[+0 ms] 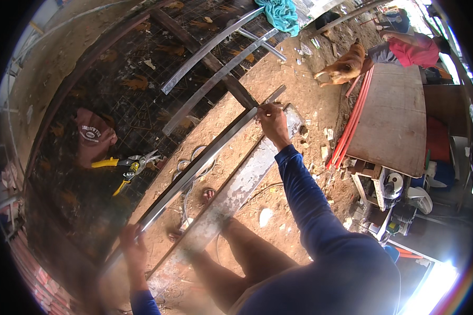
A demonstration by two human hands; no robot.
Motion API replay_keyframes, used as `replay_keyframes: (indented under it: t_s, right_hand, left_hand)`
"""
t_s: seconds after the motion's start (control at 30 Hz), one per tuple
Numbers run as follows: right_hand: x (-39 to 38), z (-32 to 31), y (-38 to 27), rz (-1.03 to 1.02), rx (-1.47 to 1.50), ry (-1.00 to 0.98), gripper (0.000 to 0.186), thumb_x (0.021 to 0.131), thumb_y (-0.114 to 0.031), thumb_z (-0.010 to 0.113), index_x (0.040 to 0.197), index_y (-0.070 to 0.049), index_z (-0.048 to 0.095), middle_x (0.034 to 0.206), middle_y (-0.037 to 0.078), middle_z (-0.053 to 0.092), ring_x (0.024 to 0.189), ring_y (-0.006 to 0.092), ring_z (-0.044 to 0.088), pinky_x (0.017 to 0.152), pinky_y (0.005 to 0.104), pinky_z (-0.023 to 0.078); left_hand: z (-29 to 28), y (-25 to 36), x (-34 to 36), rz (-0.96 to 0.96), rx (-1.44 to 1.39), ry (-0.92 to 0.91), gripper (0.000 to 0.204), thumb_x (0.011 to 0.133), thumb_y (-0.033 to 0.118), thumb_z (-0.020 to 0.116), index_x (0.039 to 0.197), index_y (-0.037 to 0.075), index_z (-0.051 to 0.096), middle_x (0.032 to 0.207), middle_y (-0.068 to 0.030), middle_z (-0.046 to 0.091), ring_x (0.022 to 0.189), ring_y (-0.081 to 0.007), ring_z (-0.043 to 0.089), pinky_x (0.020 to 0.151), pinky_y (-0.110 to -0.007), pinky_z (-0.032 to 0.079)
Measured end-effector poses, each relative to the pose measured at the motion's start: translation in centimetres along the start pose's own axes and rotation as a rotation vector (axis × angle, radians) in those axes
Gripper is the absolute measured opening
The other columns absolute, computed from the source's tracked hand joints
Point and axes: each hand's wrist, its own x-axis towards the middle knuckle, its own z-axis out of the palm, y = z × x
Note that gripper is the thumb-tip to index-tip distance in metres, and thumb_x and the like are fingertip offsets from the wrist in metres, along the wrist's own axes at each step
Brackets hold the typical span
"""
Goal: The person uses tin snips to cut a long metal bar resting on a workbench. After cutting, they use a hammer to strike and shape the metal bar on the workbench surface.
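My right hand grips a long thin metal strip near its upper end, by a dark crossbar. My left hand, slightly blurred, holds the strip near its lower end. The strip runs diagonally alongside a long, pale, weathered beam over my legs. To the left, yellow-handled tin snips lie open on a dark patterned surface, beside a crumpled maroon cloth. Beyond, more metal strips rest across a dark wooden crossbar.
A teal cloth lies at the top. At right are red pipes, a large board over a cluttered stand, a brown dog and a person in red. Loose cables and debris lie on the dirt ground.
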Motion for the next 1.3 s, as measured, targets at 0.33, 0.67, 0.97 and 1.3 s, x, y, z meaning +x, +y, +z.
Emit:
replay_keyframes:
  t_s: [0.33,0.67,0.97,1.3]
  right_hand:
    - [1.9,-0.5,-1.0,-0.047,-0.135,0.102,0.026,0.102,-0.024,0.070,0.115,-0.005,0.084,0.107,0.020,0.085,0.102,0.0397,0.082,0.093,0.0470,0.063]
    - [1.6,-0.1,-1.3,0.010,-0.051,0.069,0.030,0.100,-0.027,0.072,0.118,-0.007,0.086,0.107,0.020,0.085,0.104,0.0370,0.083,0.093,0.0445,0.064]
    - [2.1,-0.1,-0.7,0.068,-0.037,0.021,0.033,0.100,-0.029,0.074,0.124,-0.012,0.088,0.112,0.017,0.086,0.104,0.0327,0.084,0.096,0.0410,0.065]
    - [2.5,-0.3,-0.1,0.059,-0.038,-0.008,0.035,0.103,-0.034,0.073,0.125,-0.011,0.088,0.113,0.014,0.088,0.102,0.0300,0.084,0.093,0.0404,0.064]
  left_hand:
    - [1.0,1.8,2.3,0.026,-0.059,-0.003,0.035,0.097,-0.013,0.076,0.128,0.000,0.071,0.129,-0.0162,0.062,0.115,-0.0304,0.067,0.090,-0.038,0.063]
    - [1.3,1.4,1.7,0.050,0.029,0.018,0.038,0.097,-0.011,0.078,0.134,0.000,0.072,0.125,-0.0148,0.063,0.113,-0.0313,0.067,0.088,-0.040,0.065]
    - [1.6,1.1,1.1,0.064,0.055,0.044,0.045,0.098,-0.006,0.081,0.140,0.009,0.077,0.122,-0.0120,0.065,0.109,-0.0298,0.067,0.085,-0.041,0.063]
    - [2.5,0.4,0.6,0.063,0.035,0.103,0.036,0.098,0.001,0.080,0.133,0.009,0.077,0.121,-0.0136,0.069,0.109,-0.0353,0.071,0.087,-0.048,0.061]
